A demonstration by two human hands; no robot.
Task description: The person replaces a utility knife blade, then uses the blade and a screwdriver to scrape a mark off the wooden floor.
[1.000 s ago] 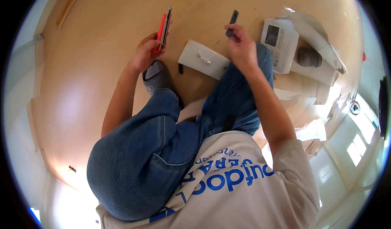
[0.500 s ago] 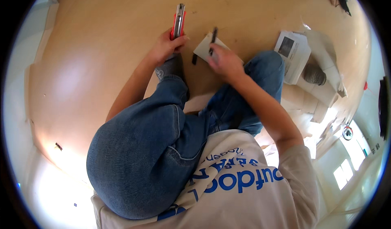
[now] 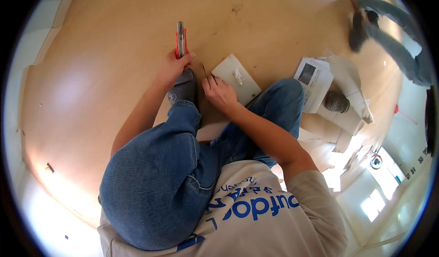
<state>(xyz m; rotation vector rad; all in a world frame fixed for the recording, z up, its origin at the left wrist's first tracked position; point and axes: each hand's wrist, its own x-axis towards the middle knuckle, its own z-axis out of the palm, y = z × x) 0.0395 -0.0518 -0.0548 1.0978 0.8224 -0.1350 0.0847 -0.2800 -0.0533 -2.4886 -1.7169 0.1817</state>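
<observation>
My left hand (image 3: 176, 65) is closed on a red and silver utility knife (image 3: 181, 40), held upright above my grey-socked foot (image 3: 182, 90). My right hand (image 3: 218, 91) is lower and to the right, closed on a thin dark strip (image 3: 204, 69), seen nearly edge-on, beside a white board (image 3: 228, 62). A small crumpled white piece (image 3: 238, 76) lies on that board.
Paper and cardboard sheets (image 3: 354, 83) lie on the wooden floor (image 3: 109, 51) right of my bent knee (image 3: 288, 92), around a textured grey object (image 3: 337, 101). Another person's legs (image 3: 388, 42) are at the upper right. A wall (image 3: 32, 42) edges the floor at left.
My right hand has swung left and down with the dark piece, to beside the board. My left hand shifted slightly. Another person's legs have come into view at upper right.
</observation>
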